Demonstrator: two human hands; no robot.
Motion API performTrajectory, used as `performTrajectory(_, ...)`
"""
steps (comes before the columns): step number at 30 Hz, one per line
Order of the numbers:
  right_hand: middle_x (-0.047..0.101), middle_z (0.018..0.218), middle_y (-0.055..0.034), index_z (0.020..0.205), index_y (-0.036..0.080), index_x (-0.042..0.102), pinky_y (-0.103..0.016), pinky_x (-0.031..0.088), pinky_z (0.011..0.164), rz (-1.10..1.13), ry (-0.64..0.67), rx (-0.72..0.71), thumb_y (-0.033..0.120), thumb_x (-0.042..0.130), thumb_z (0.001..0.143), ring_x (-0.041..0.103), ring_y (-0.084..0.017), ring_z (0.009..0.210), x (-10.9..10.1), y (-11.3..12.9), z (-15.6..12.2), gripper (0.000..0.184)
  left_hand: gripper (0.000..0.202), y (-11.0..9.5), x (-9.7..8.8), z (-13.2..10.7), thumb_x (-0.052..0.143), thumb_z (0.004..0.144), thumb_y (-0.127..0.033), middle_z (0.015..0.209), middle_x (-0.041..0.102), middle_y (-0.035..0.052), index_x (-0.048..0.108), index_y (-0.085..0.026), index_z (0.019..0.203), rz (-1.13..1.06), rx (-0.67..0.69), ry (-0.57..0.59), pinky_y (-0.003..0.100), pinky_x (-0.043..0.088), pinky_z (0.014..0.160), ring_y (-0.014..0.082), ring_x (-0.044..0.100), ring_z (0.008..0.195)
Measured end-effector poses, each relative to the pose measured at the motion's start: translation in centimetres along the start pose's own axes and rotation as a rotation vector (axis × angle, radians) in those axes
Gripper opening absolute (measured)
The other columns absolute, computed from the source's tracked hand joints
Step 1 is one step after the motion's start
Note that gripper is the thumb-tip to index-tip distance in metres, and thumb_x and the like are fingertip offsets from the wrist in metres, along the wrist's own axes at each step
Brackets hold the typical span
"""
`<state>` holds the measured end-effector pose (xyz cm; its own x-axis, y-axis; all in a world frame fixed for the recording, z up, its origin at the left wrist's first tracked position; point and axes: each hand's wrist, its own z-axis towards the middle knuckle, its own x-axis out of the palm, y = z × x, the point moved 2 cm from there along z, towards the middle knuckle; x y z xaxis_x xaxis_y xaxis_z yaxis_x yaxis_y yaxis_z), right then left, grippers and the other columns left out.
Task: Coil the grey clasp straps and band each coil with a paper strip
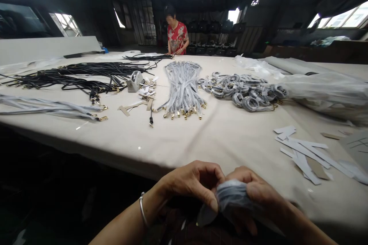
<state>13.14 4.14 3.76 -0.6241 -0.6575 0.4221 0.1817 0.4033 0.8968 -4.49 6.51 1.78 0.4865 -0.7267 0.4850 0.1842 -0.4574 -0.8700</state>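
Note:
Close to my body, at the table's front edge, both hands are on a coiled strap (pixel 234 195) wrapped in thin translucent plastic. My left hand (pixel 198 182) pinches the coil's left side between thumb and fingers, and a bracelet circles that wrist. Around the right side of the coil, the fingers of my right hand (pixel 258 187) are closed. The coil's underside lies in shadow. Farther back on the table are a fanned bundle of plastic-wrapped straps (pixel 184 84) with gold clasps and a heap of similar coiled straps (pixel 241 88).
Black straps (pixel 86 74) spread over the back left, beside a tape dispenser (pixel 135 81). Wrapped straps (pixel 51 107) lie at left. White paper strips (pixel 304 153) are at right, below a large plastic bag (pixel 327 92). A person in a red top (pixel 177 38) stands across the table (pixel 129 141).

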Motion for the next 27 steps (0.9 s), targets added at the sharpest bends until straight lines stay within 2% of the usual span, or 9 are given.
performTrajectory(2, 0.057, 0.044, -0.0028, 0.079, 0.005, 0.075, -0.019, 0.037, 0.037, 0.058, -0.069, -0.040, 0.064, 0.064, 0.078, 0.046, -0.010, 0.034, -0.3, -0.9, 0.0, 0.060, 0.054, 0.0, 0.0, 0.2, 0.094, 0.052, -0.043, 0.079, 0.061, 0.0000, 0.065, -0.016, 0.089, 0.022, 0.023, -0.039, 0.027, 0.042, 0.070, 0.0132, 0.053, 0.071)
performTrajectory(6, 0.055, 0.041, -0.0011, 0.082, 0.006, 0.073, -0.022, 0.045, 0.043, 0.123, -0.104, -0.079, 0.063, 0.060, 0.081, 0.050, -0.012, 0.036, -0.9, -2.5, 0.3, 0.058, 0.048, 0.8, -1.0, 1.1, 0.093, 0.054, -0.043, 0.068, 0.048, -0.0041, 0.062, -0.015, 0.078, 0.089, 0.027, -0.067, 0.022, 0.033, 0.059, 0.0094, 0.041, 0.063)
performTrajectory(10, 0.056, 0.044, -0.0007, 0.087, 0.010, 0.070, -0.023, 0.045, 0.049, 0.188, -0.208, -0.135, 0.063, 0.054, 0.086, 0.059, -0.016, 0.045, -1.1, -2.3, 1.0, 0.055, 0.050, 1.3, -2.1, 2.3, 0.090, 0.056, -0.047, 0.069, 0.043, -0.0048, 0.057, -0.015, 0.076, 0.045, 0.082, -0.137, 0.022, 0.030, 0.058, 0.0084, 0.036, 0.061)
performTrajectory(12, 0.059, 0.051, -0.0008, 0.081, 0.015, 0.066, -0.023, 0.044, 0.047, 0.230, -0.292, -0.177, 0.062, 0.053, 0.087, 0.059, -0.015, 0.047, -1.2, -1.6, 1.5, 0.049, 0.049, 0.8, -2.3, 2.6, 0.090, 0.055, -0.045, 0.069, 0.043, -0.0046, 0.057, -0.015, 0.076, 0.053, 0.098, -0.150, 0.022, 0.030, 0.059, 0.0088, 0.036, 0.062)
performTrajectory(15, 0.063, 0.069, -0.0009, 0.081, 0.020, 0.062, -0.025, 0.048, 0.053, 0.180, -0.433, -0.291, 0.060, 0.051, 0.090, 0.059, -0.015, 0.057, -2.2, 0.0, 1.9, 0.042, 0.042, -1.6, -1.8, 2.4, 0.087, 0.058, -0.039, 0.070, 0.043, -0.0044, 0.056, -0.016, 0.074, 0.187, 0.114, -0.128, 0.023, 0.031, 0.059, 0.0099, 0.037, 0.063)
performTrajectory(18, 0.068, 0.091, -0.0049, 0.088, 0.021, 0.067, -0.032, 0.053, 0.078, -0.202, -0.577, -0.424, 0.052, 0.051, 0.094, 0.064, -0.022, 0.088, -4.1, 1.7, 1.3, 0.036, 0.026, -4.6, -0.9, 1.9, 0.080, 0.066, -0.028, 0.071, 0.045, -0.0043, 0.057, -0.017, 0.075, 0.576, 0.175, -0.178, 0.022, 0.032, 0.060, 0.0107, 0.040, 0.065)
performTrajectory(21, 0.069, 0.109, -0.0072, 0.101, 0.024, 0.072, -0.040, 0.047, 0.099, -0.745, -0.657, -0.527, 0.040, 0.062, 0.091, 0.060, -0.026, 0.111, -6.2, 3.0, 0.1, 0.021, 0.014, -5.5, -0.8, 2.3, 0.073, 0.073, -0.018, 0.079, 0.054, -0.0008, 0.061, -0.019, 0.081, 1.238, 0.253, -0.295, 0.024, 0.035, 0.063, 0.0141, 0.047, 0.070)
performTrajectory(24, 0.069, 0.119, -0.0085, 0.118, 0.027, 0.070, -0.045, 0.047, 0.103, -1.136, -0.517, -0.563, 0.032, 0.069, 0.088, 0.061, -0.027, 0.115, -7.7, 2.6, -0.1, 0.031, 0.013, -2.9, -2.0, 3.7, 0.061, 0.082, -0.010, 0.089, 0.063, 0.0062, 0.064, -0.017, 0.093, 1.751, 0.242, -0.359, 0.029, 0.039, 0.068, 0.0198, 0.053, 0.076)
performTrajectory(27, 0.066, 0.129, -0.0093, 0.131, 0.028, 0.063, -0.048, 0.048, 0.106, -1.323, -0.313, -0.534, 0.027, 0.069, 0.088, 0.057, -0.028, 0.125, -8.7, 0.3, 0.7, 0.043, 0.018, 0.7, -3.5, 4.8, 0.053, 0.093, -0.011, 0.100, 0.067, 0.0111, 0.065, -0.016, 0.104, 1.865, 0.264, -0.396, 0.033, 0.043, 0.074, 0.0238, 0.057, 0.085)
